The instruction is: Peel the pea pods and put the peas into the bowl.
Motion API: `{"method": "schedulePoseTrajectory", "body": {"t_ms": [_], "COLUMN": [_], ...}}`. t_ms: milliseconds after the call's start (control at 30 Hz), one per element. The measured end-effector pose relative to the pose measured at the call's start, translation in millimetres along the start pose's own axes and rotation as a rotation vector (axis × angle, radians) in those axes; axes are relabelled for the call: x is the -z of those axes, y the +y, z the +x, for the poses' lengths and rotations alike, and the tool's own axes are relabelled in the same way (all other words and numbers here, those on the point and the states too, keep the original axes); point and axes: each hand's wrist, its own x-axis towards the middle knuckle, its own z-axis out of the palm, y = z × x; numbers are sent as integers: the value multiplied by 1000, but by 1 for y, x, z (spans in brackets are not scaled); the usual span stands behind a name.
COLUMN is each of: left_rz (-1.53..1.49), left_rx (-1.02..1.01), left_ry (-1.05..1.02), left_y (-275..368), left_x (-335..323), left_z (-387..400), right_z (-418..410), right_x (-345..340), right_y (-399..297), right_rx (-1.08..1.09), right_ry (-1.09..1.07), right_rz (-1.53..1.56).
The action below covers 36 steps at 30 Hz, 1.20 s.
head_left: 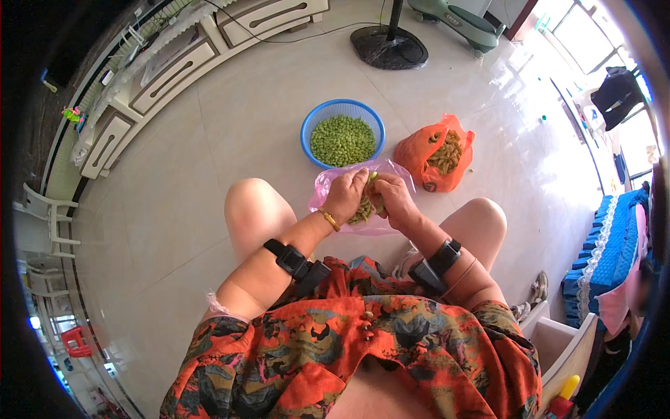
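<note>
My left hand (346, 195) and my right hand (393, 199) meet between my knees, both gripping a green bean pod (372, 177). Another pod seems tucked under the right fingers, though it is partly covered. Beneath them a pink plastic bag (325, 183) lies spread open, with several pods or empty shells (361, 212) inside. Just beyond the bag stands a blue plastic basket (304, 137) holding many shelled green beans (343, 140). To its right an orange plastic bag (413, 152) gapes around brownish bean pods (447, 153).
A black stand base (388, 48) and a green ride-on toy (455, 21) are on the tiled floor ahead. A long drawer cabinet (172, 68) lines the left. At right are a blue quilted cover (607, 251) and an open drawer (555, 335) beside me. White chairs (47, 220) stand far left.
</note>
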Motion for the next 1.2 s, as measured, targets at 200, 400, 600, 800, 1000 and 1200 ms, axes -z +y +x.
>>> {"method": "schedulePoseTrajectory", "body": {"t_ms": [200,400,600,800,1000,1200], "left_rz": [-234,-71,48,83,-410,-467], "left_rx": [113,9,-50,-115,310,324], "left_ry": [-61,-81,-98,-12,-240,-316], "left_y": [-8,3,8,-6,-2,-6], "left_x": [2,4,4,-4,6,6], "left_z": [3,1,-1,-2,0,1], "right_z": [1,3,2,2,6,4], "right_x": [9,18,17,12,20,22], "right_y": [-5,-6,-6,-1,7,-7], "right_rx": [-42,-64,-61,-17,145,-78], "right_ry": [-82,-96,-65,-15,-67,-48], "right_rz": [86,79,53,-96,-271,-144]}}
